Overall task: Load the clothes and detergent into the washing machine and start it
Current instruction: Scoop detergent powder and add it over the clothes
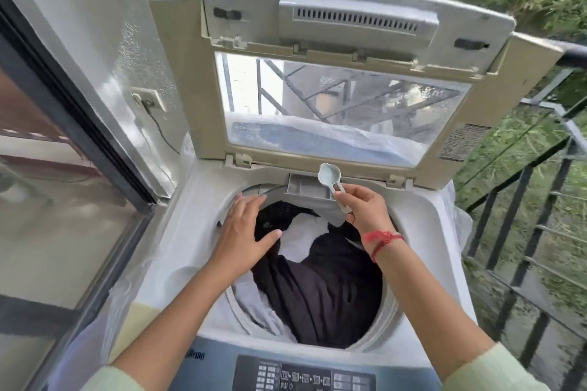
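Note:
A top-loading washing machine [178, 251] stands in front of me with its lid [349, 41] raised. Dark and white clothes [320, 282] fill the drum. My right hand [365, 209] pinches the handle of a pale blue detergent scoop [330, 176], held tilted up over the open detergent drawer [305, 189] at the drum's back rim. My left hand [244, 232] rests flat, fingers straight, on the drum's left rim. A red thread band circles my right wrist.
The control panel [305, 376] runs along the machine's near edge. A glass sliding door [63, 184] stands to the left, with a wall socket [149, 98] behind it. A black metal railing [524, 247] borders the right side, grass beyond.

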Tool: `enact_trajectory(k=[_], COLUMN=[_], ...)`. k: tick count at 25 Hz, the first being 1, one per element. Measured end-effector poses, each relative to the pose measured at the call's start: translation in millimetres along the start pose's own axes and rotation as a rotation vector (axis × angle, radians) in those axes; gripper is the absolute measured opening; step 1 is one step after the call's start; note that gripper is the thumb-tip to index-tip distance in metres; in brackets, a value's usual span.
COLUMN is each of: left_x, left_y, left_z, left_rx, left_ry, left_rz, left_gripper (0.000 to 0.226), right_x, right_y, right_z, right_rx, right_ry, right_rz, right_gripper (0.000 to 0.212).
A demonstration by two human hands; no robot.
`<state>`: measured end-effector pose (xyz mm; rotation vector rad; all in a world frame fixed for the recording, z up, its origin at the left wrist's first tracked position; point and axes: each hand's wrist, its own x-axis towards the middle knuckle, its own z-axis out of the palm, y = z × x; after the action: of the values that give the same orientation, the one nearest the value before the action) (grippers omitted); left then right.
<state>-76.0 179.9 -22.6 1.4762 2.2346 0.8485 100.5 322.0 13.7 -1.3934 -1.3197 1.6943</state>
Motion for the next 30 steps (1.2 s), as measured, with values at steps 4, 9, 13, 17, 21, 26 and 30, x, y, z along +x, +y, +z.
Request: enact_trajectory(k=[4, 9, 13, 17, 21, 26, 30], left_x=[20.2, 21.0, 20.2, 14.9, 13.4, 13.3, 14.8], left_y=[-8.5, -15.7, -16.5, -15.0, -12.6, -15.0, -17.9], left_z=[21.1, 33.9, 34.5, 37.4, 36.8, 33.0, 34.3], left_rx=[-0.041, -0.046, -0.045, -0.050, -0.028, 0.013, 0.032], left_ry=[-0.063, -0.097, -0.090, -0.105, -0.119, -0.113, -0.113], left_rz=[-0.041, -0.084, -0.089, -0.106, -0.118, -0.093, -0.082], left_gripper=[0.069, 0.068, 0.067, 0.069, 0.071, 0.073, 0.071], right_x=[22.8, 40.5, 44.0, 49.9, 56.4, 65.7, 66.4], right_y=[10.9, 35.4, 37.0, 29.0, 19.1, 27.1, 33.3], right_z=[4.0, 5.4, 2.5, -2.4, -6.7, -13.6, -13.0], right_rx=[-0.127, -0.424, -0.686, -0.968, -1.194, -1.348, -1.286], right_ry=[0.014, 0.122, 0.153, 0.237, 0.267, 0.317, 0.344], right_rz=[-0.136, -0.415, -0.621, -0.962, -1.293, -1.450, -1.416], right_gripper=[0.006, 0.007, 0.009, 0.010, 0.014, 0.017, 0.012])
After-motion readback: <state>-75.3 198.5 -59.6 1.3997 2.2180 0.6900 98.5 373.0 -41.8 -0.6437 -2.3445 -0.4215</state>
